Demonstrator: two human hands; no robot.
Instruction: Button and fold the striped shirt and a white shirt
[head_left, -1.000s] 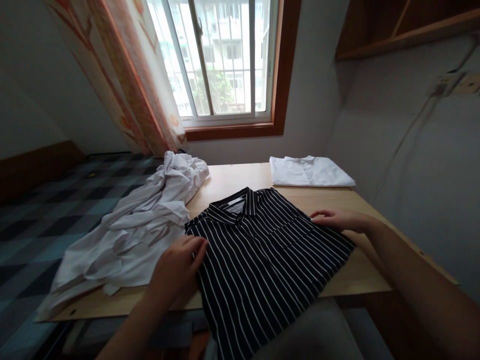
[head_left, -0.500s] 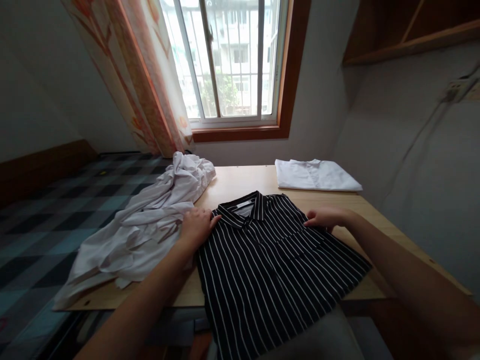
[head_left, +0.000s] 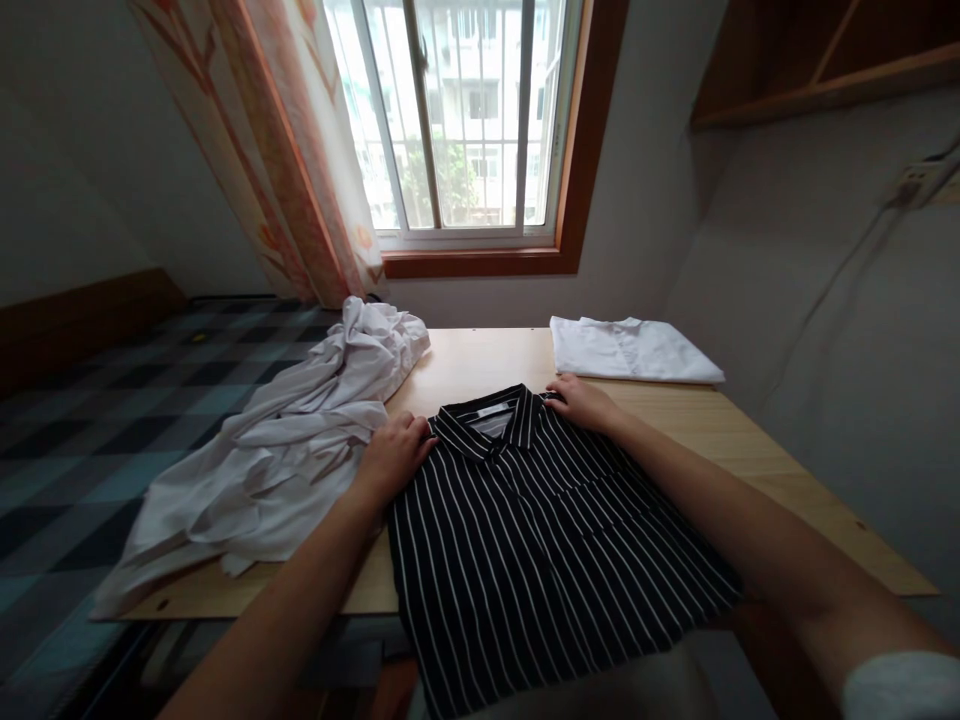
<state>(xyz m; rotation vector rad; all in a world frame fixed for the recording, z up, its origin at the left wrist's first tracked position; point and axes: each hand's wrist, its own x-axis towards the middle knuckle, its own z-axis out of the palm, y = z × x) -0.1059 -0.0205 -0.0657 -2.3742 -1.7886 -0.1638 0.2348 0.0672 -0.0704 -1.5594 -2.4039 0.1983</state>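
Note:
A black shirt with white stripes (head_left: 540, 540) lies collar-up on the wooden table (head_left: 480, 355), its lower part hanging over the near edge. My left hand (head_left: 396, 452) pinches the shirt at the shoulder left of the collar. At the opposite shoulder, right of the collar, my right hand (head_left: 581, 402) has its fingers closed on the fabric. A pale label shows inside the collar. Crumpled white clothes (head_left: 292, 460) lie beside my left hand, spilling toward the table's left edge.
A folded white shirt (head_left: 634, 350) rests at the table's back right. Left of the table is a bed with a checked cover (head_left: 82, 450). A window (head_left: 465, 130) with a flowered curtain (head_left: 292, 150) stands behind, and a wooden shelf (head_left: 832, 85) hangs at upper right.
My right hand has moved from the shirt's right side up and left to the shoulder by the collar. My left hand stays at the left shoulder.

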